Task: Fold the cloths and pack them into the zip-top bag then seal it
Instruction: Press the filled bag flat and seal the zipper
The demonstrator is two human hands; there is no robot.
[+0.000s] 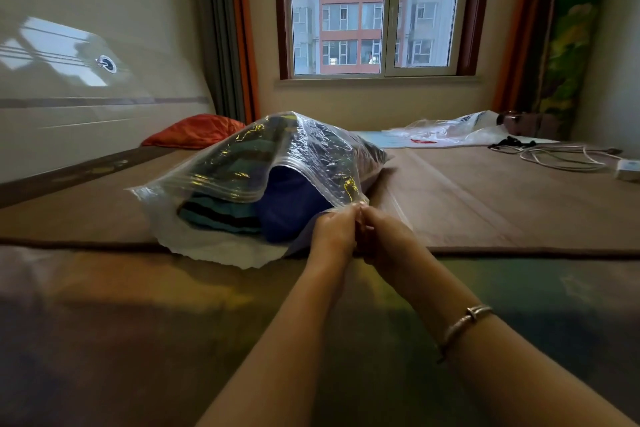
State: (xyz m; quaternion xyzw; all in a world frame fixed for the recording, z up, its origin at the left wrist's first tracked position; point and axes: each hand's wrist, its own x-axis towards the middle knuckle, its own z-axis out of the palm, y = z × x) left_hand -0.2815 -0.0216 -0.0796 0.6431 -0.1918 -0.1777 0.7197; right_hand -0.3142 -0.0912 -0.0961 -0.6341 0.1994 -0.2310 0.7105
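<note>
Zip-top bag (263, 163) near the mat's front edge, striped cloth (218, 215) and blue cloth (291, 204) inside, mouth gaping. Left hand (332, 229) and right hand (384, 236) pinch its right corner – mate both tracks, then press leftward – expelling air

Two bare forearms are seen from the lower edge of the view, and no sleeve is worn on either of them. The left hand (332, 230) and the right hand (384, 236) are uncovered; no glove is worn, and no ring can be made out on the fingers (348, 215). On the right wrist one thin bangle (462, 322) of pale silver metal is worn. It is open in shape, with a small thicker knob at the end near the top of the wrist. The left wrist is left plain. Nail details are too blurred to be told
</note>
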